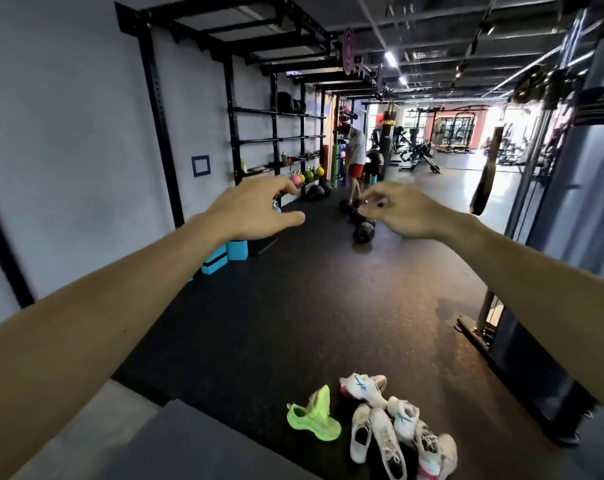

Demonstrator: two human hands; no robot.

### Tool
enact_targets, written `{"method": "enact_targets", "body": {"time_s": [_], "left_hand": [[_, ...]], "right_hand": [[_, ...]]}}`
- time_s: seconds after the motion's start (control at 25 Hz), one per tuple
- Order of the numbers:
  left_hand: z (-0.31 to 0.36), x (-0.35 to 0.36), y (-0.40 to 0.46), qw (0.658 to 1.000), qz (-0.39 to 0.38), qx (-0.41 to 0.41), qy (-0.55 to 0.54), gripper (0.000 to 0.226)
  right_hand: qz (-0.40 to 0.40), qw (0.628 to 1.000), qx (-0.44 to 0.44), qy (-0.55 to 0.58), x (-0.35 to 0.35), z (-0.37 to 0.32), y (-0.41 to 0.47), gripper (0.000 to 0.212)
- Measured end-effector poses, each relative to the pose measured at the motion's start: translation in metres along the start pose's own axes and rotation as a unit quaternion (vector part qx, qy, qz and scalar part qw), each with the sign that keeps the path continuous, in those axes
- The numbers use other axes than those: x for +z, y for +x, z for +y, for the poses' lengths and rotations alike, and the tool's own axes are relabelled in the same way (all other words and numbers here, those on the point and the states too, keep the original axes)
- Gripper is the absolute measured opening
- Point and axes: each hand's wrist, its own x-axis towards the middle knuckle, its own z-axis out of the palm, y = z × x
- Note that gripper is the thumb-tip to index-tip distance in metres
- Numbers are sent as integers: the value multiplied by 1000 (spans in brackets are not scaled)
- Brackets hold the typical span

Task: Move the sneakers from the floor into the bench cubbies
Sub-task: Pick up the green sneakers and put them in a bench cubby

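Both bare forearms reach straight out ahead at about chest height, well above the floor. The left hand (255, 211) hangs palm down, its fingers loosely bent and the thumb stretched toward the middle; it grips nothing. The right hand (402, 211) is also held palm down, wrist slightly cocked, with its fingertips drawn close together and pointing toward the left hand; nothing can be made out between them. The two hands stay apart, with a clear gap between them.

The sneakers lie far below the hands, on the black rubber floor (293, 306) at the lower edge of the view. A neon green sneaker (316, 419) stands alone to the left, toe tipped up. Just beside it, to the right, is a jumble of white sneakers (387, 434), some with blue marks on the sides and pink at the heels, touching and overlapping one another.

Along the left wall runs a black steel rack (276, 133) with coloured kettlebells (307, 174) on its low shelf. Turquoise foam blocks (227, 252) sit at the wall's foot. Farther off, a person in red shorts (356, 157) stands near some dark medicine balls (362, 232).
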Motion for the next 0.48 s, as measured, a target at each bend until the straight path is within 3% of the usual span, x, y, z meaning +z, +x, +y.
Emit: {"method": "enact_targets", "body": {"time_s": [0.28, 0.48], "left_hand": [[-112, 76, 149, 997, -61, 57, -1, 51], [-148, 144, 243, 985, -143, 90, -23, 43]], "right_hand": [[2, 997, 73, -16, 72, 44, 147, 36], [-34, 991, 129, -23, 109, 102, 214, 22]]}}
